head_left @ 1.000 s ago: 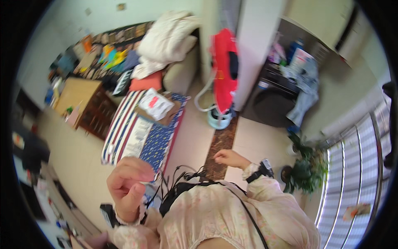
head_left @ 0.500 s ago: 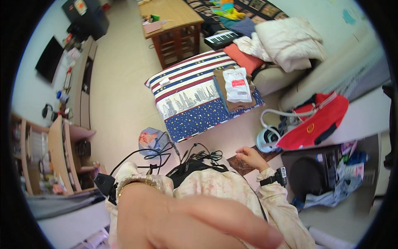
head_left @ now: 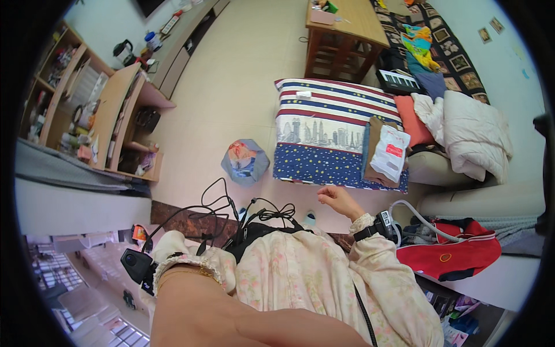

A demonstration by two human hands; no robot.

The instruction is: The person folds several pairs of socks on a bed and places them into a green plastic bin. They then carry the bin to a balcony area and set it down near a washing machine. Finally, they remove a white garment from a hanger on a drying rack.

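Close to the camera, my left hand (head_left: pixel 248 327) fills the bottom middle. A thin gold bracelet and a small black camera (head_left: pixel 137 263) are on that wrist. Its fingers run out past the lower edge, so what they do is hidden. Farther out at centre right hangs my right hand (head_left: pixel 340 201), fingers loosely bent, with nothing visible in it. A strapped device (head_left: pixel 381 226) sits on its wrist. Nearest to that hand is the cloth-covered bench (head_left: pixel 318 163), striped and starry blue. On it lie folded clothes (head_left: pixel 370 141) under a white plastic bag (head_left: pixel 392 151).
A lined waste bin (head_left: pixel 245 163) stands on the floor by the bench. Black cables (head_left: pixel 222 202) loop at my waist. A red garment (head_left: pixel 457 254) lies at right near a pale hose. Open wooden shelves (head_left: pixel 110 121) stand left, a wooden table (head_left: pixel 347 29) at the back.
My view has turned left, so the bench and table sit farther right. My left hand has slid lower in the picture, its fingertips leaving view. My right hand remains empty, now nearer the bench.
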